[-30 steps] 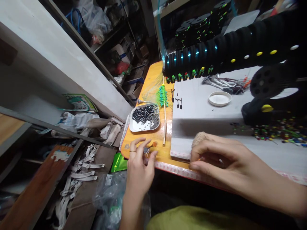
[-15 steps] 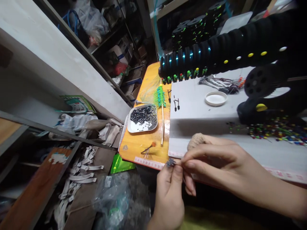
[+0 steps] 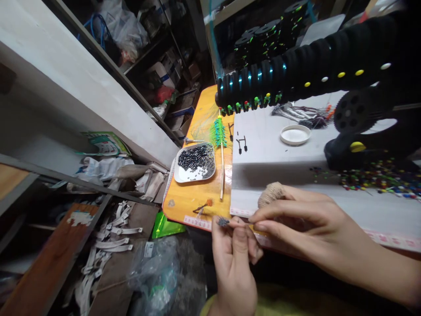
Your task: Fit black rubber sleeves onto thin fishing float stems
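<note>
My left hand is raised in front of the table edge, fingers pinched on a small dark bristly piece. My right hand comes in from the right, thumb and forefinger pinched right beside that piece, on something too thin to make out. A ball of tan twine sits just behind my right hand. A white tray of small black tubes lies on the orange board further back, next to a wooden stick with a green bristly piece.
A long black foam roll with coloured pins overhangs the white sheet. A white round lid, loose coloured beads and an orange-tipped lure lie around. Cluttered shelves and white strips fill the left.
My left hand left the orange-tipped lure on the board, moved right and rose to meet my right hand, now pinching the dark bristly piece between both.
</note>
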A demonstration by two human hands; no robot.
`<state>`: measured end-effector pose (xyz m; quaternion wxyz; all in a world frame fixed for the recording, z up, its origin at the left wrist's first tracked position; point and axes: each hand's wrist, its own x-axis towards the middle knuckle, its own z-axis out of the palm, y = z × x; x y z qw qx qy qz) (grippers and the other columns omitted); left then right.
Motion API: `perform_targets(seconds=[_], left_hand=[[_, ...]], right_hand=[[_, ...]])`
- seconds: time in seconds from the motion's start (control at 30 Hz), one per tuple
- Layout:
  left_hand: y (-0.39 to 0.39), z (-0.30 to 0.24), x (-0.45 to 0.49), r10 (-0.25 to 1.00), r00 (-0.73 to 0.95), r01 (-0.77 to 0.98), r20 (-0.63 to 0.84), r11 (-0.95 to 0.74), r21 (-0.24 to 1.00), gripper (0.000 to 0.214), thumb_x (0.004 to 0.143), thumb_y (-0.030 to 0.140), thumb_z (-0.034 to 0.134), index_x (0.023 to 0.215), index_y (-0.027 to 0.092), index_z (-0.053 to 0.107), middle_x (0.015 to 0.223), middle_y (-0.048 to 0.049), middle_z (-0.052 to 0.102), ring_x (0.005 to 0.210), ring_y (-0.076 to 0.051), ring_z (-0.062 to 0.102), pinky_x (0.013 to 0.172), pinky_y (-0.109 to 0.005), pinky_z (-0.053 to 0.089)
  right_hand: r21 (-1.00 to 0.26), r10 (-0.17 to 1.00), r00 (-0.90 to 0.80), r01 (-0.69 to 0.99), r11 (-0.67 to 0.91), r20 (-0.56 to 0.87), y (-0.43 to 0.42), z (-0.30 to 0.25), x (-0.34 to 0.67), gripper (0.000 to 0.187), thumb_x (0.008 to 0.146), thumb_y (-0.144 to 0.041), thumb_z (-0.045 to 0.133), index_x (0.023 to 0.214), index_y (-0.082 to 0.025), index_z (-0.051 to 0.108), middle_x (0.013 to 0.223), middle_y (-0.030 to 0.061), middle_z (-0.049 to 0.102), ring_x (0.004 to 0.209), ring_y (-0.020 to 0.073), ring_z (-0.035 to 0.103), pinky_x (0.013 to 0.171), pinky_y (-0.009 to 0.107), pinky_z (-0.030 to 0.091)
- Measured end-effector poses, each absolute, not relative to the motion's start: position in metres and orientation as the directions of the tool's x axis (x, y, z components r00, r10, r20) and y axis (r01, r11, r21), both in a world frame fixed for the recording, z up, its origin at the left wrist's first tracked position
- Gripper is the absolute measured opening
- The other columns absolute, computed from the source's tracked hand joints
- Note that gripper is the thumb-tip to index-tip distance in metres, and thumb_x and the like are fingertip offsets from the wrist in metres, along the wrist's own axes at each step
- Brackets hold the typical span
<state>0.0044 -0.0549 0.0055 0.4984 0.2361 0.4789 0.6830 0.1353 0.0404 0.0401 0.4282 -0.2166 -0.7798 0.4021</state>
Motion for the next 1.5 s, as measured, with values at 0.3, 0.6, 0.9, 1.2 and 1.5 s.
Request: perform_targets(seconds=[0.3,0.6,0.9,1.2,1.5], left_hand=[[-0.06,-0.003,-0.009,0.845,-0.502,-0.211,0.182,-0.324,0.922,0.013,0.107,0.029,0.054,0.096,0.029,0.061,0.068,0.006,0.048,0.059,-0.009,0.046,0.059,-0.017,0.043],[-0.06,-0.004,-0.01,0.848,-0.497,-0.212,0.183,-0.323,0.922,0.015,0.107,0.032,0.054,0.094,0.029,0.06,0.067,0.0069,0.047,0.06,-0.01,0.043,0.059,-0.017,0.041],[-0.062,-0.007,-0.004,0.848,-0.518,-0.165,0.113,-0.229,0.959,0.022,0.104,0.037,0.059,0.086,0.024,0.057,0.069,0.0055,0.05,0.064,-0.011,0.047,0.063,-0.023,0.042],[-0.053,-0.001,0.007,0.829,-0.549,-0.282,0.109,-0.306,0.909,0.011,0.1,0.034,0.068,0.091,0.027,0.067,0.096,0.0027,0.067,0.067,-0.009,0.053,0.062,-0.02,0.045],[-0.031,0.038,-0.024,0.718,-0.682,-0.381,0.14,-0.513,0.769,0.04,0.094,0.042,0.075,0.069,0.022,0.052,0.054,0.0074,0.031,0.064,-0.012,0.049,0.077,-0.02,0.053]], right_hand=[[-0.749,0.607,-0.618,0.044,0.661,0.499,0.038,0.038,0.136,0.018,0.099,-0.014,0.062,0.09,-0.02,0.076,0.079,0.0028,0.064,0.069,0.0115,0.063,0.057,0.021,0.05],[-0.773,0.608,-0.64,0.032,0.633,0.471,0.04,0.039,0.135,0.016,0.1,-0.019,0.064,0.091,-0.02,0.078,0.079,0.0034,0.065,0.069,0.0132,0.063,0.057,0.022,0.051],[-0.823,0.666,-0.602,0.027,0.567,0.44,0.038,0.043,0.134,0.02,0.099,-0.026,0.067,0.086,-0.022,0.081,0.076,0.0044,0.067,0.067,0.0132,0.064,0.056,0.021,0.051],[-0.835,0.672,-0.582,-0.022,0.549,0.457,0.036,0.04,0.134,0.017,0.099,-0.026,0.067,0.092,-0.021,0.081,0.074,0.0039,0.069,0.064,0.0122,0.065,0.055,0.019,0.051],[-0.826,0.742,-0.514,0.107,0.553,0.43,0.027,0.023,0.135,0.031,0.092,-0.054,0.072,0.091,-0.023,0.076,0.078,0.0064,0.065,0.072,0.0197,0.062,0.063,0.029,0.054]])
